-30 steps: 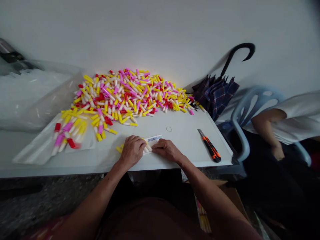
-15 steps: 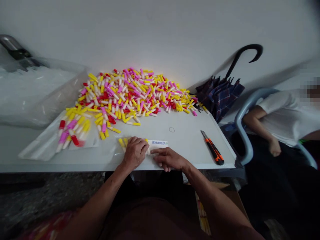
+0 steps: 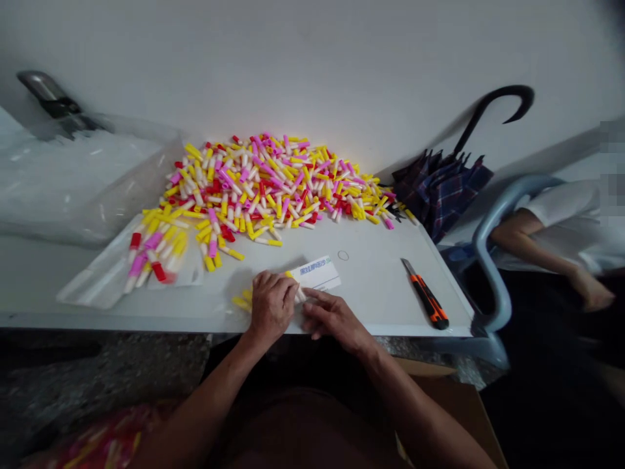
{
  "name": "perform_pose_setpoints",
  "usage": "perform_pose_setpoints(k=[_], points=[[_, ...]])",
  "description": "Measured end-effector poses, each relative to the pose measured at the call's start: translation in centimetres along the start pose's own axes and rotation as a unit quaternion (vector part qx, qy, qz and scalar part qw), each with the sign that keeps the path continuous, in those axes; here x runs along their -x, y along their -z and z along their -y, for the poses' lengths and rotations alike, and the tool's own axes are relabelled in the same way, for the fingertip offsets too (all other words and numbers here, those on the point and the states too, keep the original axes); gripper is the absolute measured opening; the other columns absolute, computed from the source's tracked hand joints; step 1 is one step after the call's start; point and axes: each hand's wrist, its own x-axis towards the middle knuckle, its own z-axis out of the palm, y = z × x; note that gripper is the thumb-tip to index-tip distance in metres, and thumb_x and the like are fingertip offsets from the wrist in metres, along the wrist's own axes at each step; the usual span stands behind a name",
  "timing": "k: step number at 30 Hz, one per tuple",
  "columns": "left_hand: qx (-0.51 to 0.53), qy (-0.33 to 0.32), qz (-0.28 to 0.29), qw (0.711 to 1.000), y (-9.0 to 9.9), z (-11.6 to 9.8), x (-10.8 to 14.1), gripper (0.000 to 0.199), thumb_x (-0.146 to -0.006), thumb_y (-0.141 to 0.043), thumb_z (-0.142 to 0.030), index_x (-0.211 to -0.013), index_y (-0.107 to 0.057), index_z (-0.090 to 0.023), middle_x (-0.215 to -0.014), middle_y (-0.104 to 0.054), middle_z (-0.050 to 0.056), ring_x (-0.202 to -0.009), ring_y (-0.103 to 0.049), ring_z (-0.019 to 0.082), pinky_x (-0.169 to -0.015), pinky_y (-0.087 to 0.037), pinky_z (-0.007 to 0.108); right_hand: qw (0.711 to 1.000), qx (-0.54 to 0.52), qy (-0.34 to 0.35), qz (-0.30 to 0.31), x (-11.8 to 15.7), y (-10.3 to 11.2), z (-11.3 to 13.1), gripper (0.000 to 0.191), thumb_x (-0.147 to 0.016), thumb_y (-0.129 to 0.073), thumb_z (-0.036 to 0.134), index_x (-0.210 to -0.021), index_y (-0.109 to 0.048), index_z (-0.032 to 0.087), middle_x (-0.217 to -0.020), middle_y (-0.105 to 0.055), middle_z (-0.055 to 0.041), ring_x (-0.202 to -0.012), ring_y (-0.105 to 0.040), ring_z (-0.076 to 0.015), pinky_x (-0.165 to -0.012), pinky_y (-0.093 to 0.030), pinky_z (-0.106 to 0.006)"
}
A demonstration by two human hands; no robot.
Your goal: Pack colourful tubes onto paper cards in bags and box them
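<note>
White tabletop [image 3: 371, 286] ran across my remote view, set against a white wall [image 3: 312, 58]. A heap of plastic tubes [image 3: 263, 185] with yellow, white, pink and red ends lay along the table's back edge. A clear plastic bag [image 3: 83, 182] sat to the heap's left, and a folded plaid umbrella [image 3: 442, 192] stood at its right. Beyond a grey-blue plastic chair [image 3: 493, 260], a co-worker's bare arm [image 3: 532, 244] hung well apart from the work. An orange-and-black utility knife [image 3: 428, 303] lay near the table's right edge, and a thin rubber band [image 3: 343, 255] lay above the hands.

Change noted: the printed paper label [image 3: 315, 275] had swung from nearly level to a clear slant. It now stood out from the small bundle of yellow-ended tubes [image 3: 243, 301] at the table's front edge. The left hand [image 3: 271, 309] was closed over the bundle, fingers curled down around it. The right hand [image 3: 334, 322] lay just beside it, its fingers [image 3: 322, 319] half-curled at the bundle's far end. I could not tell whether they gripped the bundle or the label.
</note>
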Motion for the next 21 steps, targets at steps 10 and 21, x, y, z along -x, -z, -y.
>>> perform_pose_setpoints(k=[10,21], points=[[0.086,0.088,0.006,0.992,-1.1,-0.8,-1.0,0.025,-0.101,-0.055,-0.032,-0.084,-0.070,-0.022,-0.089,-0.074,0.007,-0.091,-0.063,0.026,-0.095,-0.047,0.044,0.977,0.072,0.162,-0.115,-1.6,-0.3,-0.3,0.036,-0.091,-0.073,0.051,-0.107,-0.085,0.021,-0.084,-0.078,-0.0048,-0.078,-0.068,-0.0210,-0.079,-0.057,-0.035],[0.332,0.310,0.169,0.875,5.2,6.5,-6.6,0.059,-0.082,-0.071,-0.073,-0.097,-0.074,-0.015,-0.099,-0.076,0.009,-0.096,-0.069,0.024,-0.084,-0.052,0.033,0.982,0.043,0.141,-0.115,-2.8,0.8,-0.5,0.037,-0.089,-0.076,0.053,-0.104,-0.085,0.021,-0.084,-0.079,-0.0065,-0.080,-0.071,-0.0221,-0.084,-0.059,-0.039]])
